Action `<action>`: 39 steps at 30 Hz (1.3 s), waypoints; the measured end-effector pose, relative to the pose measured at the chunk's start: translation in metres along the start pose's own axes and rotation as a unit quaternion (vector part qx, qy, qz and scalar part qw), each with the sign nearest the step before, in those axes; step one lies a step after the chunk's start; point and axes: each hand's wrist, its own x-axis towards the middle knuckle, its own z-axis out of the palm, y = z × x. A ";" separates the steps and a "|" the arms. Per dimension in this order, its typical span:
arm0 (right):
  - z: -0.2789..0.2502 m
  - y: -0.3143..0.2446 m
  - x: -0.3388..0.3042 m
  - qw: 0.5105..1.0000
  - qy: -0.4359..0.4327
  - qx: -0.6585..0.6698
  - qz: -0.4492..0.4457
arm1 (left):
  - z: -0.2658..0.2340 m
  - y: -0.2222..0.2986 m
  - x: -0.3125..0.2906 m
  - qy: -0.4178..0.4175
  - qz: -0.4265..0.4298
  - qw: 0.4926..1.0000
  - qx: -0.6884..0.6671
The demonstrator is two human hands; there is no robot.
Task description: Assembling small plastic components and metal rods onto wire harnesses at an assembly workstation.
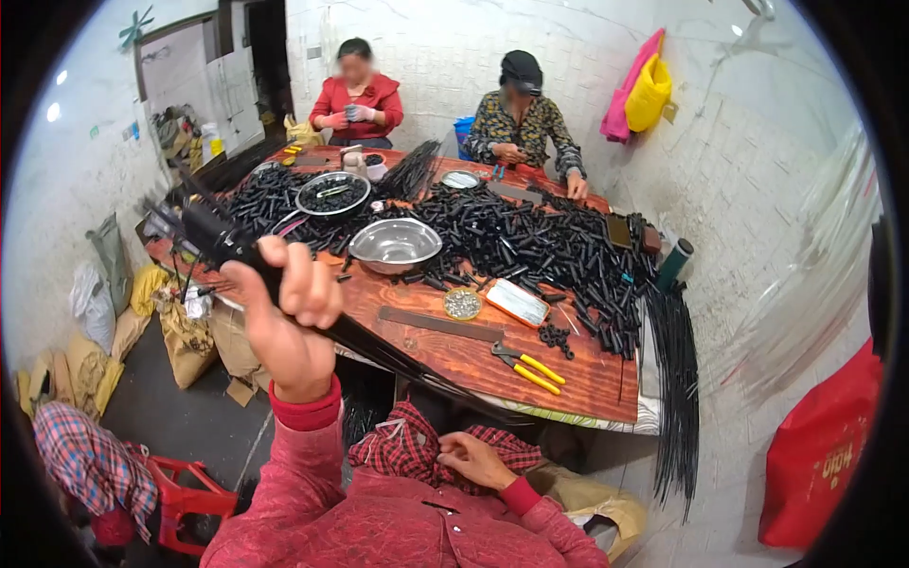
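Observation:
My left hand (294, 308), raised at the left, is closed around a bundle of long thin black rods (379, 355). At its upper end are thick black cylindrical pieces (213, 232), blurred and close to the camera. The rods trail down right past the table's near edge. Low at my lap, my right hand (478, 461) rests by the red plaid cloth (402, 440), its fingers apart and lightly bent, with nothing visible in them. Yellow-handled pliers (527, 366) lie on the wooden table (436, 364) beyond it.
Black tube pieces (511, 232) cover much of the table. Around them are a metal bowl (395, 246), a colander (331, 194), a dish of small metal parts (462, 303) and an orange-rimmed tray (517, 301). Black rods (674, 388) hang off the right edge. Two people sit opposite; a red stool (189, 502) stands left.

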 end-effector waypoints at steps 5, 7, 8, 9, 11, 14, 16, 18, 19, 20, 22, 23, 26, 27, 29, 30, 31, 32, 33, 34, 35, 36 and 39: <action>-0.010 -0.078 -0.022 0.977 0.058 0.165 -0.119 | -0.078 -0.036 -0.042 0.159 -0.149 0.970 -0.103; -0.016 -0.109 -0.040 0.945 0.122 0.217 -0.215 | -0.086 -0.062 -0.077 0.251 -0.208 0.940 -0.098; -0.020 -0.111 -0.046 0.944 0.128 0.217 -0.211 | -0.093 -0.072 -0.095 0.271 -0.263 0.915 -0.141; -0.026 -0.108 -0.056 0.937 0.167 0.175 -0.252 | -0.084 -0.081 -0.111 0.305 -0.299 0.888 -0.170; -0.040 -0.130 -0.069 0.908 0.253 0.120 -0.310 | -0.073 -0.098 -0.141 0.351 -0.386 0.828 -0.207; -0.072 -0.124 -0.071 0.845 0.314 0.219 -0.374 | -0.086 -0.136 -0.200 0.303 -0.546 0.754 -0.203; -0.069 -0.124 -0.062 0.828 0.324 0.286 -0.357 | -0.120 -0.164 -0.247 0.328 -0.621 0.615 -0.358; -0.063 -0.102 -0.043 0.910 0.262 0.285 -0.151 | -0.157 -0.193 -0.298 0.321 -0.637 0.571 -0.406; -0.051 -0.089 -0.030 0.913 0.262 0.304 -0.074 | -0.173 -0.202 -0.318 0.370 -0.651 0.543 -0.381; -0.044 -0.072 -0.016 0.916 0.240 0.312 -0.080 | -0.184 -0.207 -0.333 0.417 -0.664 0.512 -0.352; -0.035 -0.065 -0.005 0.923 0.250 0.290 -0.028 | -0.189 -0.197 -0.341 0.428 -0.656 0.486 -0.388; -0.032 -0.069 -0.001 0.923 0.262 0.279 -0.030 | -0.191 -0.188 -0.340 0.440 -0.650 0.455 -0.421; -0.032 -0.087 0.000 0.931 0.209 0.297 -0.039 | -0.188 -0.169 -0.342 0.468 -0.647 0.425 -0.425; -0.032 -0.097 0.000 0.937 0.193 0.288 -0.043 | -0.191 -0.161 -0.344 0.486 -0.644 0.399 -0.437; -0.028 -0.096 0.008 0.942 0.178 0.284 -0.029 | -0.191 -0.157 -0.347 0.493 -0.636 0.404 -0.436; -0.025 -0.093 0.012 0.944 0.171 0.280 -0.017 | -0.191 -0.154 -0.350 0.497 -0.634 0.406 -0.432; -0.022 -0.088 0.017 0.939 0.199 0.280 0.002 | -0.198 -0.160 -0.356 0.505 -0.632 0.395 -0.436; -0.020 -0.079 0.027 0.929 0.229 0.290 0.018 | -0.201 -0.168 -0.357 0.482 -0.613 0.398 -0.483; -0.023 -0.079 0.033 0.930 0.240 0.276 0.039 | -0.205 -0.172 -0.357 0.469 -0.623 0.398 -0.483; -0.029 -0.079 0.037 0.930 0.251 0.262 0.063 | -0.204 -0.173 -0.354 0.457 -0.633 0.395 -0.484; -0.031 -0.073 0.044 0.932 0.245 0.263 0.044 | -0.197 -0.168 -0.344 0.442 -0.650 0.413 -0.460; -0.032 -0.070 0.046 0.932 0.246 0.265 0.027 | -0.190 -0.162 -0.330 0.425 -0.672 0.424 -0.435; -0.036 -0.074 0.048 0.938 0.209 0.275 0.019 | -0.180 -0.133 -0.270 0.214 -0.775 0.495 -0.330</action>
